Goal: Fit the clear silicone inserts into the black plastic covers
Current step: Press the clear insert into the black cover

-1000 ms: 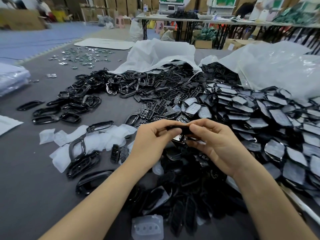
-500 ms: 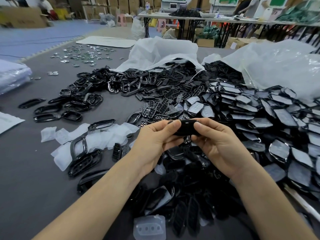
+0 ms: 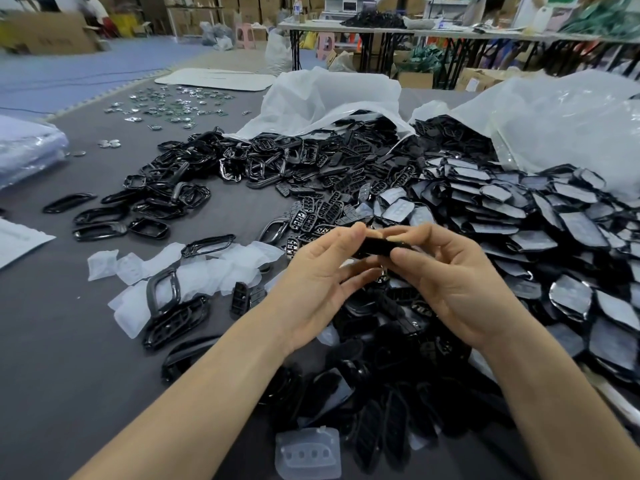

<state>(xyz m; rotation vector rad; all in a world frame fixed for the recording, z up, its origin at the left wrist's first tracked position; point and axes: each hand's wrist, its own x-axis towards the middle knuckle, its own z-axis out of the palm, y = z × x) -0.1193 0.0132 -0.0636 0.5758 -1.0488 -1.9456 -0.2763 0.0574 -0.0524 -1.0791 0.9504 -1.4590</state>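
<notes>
At the far left edge we see a plastic-wrapped stack [image 3: 27, 147] and, nearer us, a white sheet [image 3: 17, 240], both lying on the grey surface [image 3: 52, 323]. Farther back, small shiny metal pieces [image 3: 166, 105] are scattered over it. Right of the sheet lies a loose cluster of glossy black frames [image 3: 145, 202]. Nearer us is a heap of clear silicone inserts [image 3: 207, 268] with a few frames resting on it.

In the middle, our left hand [image 3: 318, 282] comes up from the lower left. Its thumb and fingers [image 3: 346, 233] are pinched on the left end of a black cover [image 3: 375, 245], held in the air above the parts. Our right hand [image 3: 453, 289] grips the other end of the same cover, its fingers curled around it. The cover is blurred, and we cannot tell whether an insert sits inside it.

Below the hands, close to the bottom edge, a single clear insert [image 3: 308, 453] with a row of holes lies flat beside a dark pile of black covers [image 3: 398, 393]. Behind the hands a white plastic bag [image 3: 329, 95] lies open with black parts spilling from its mouth. At the right a broad heap of overlapping covers with pale faces turned up [image 3: 561, 237] reaches back to a second bag [image 3: 571, 123].
</notes>
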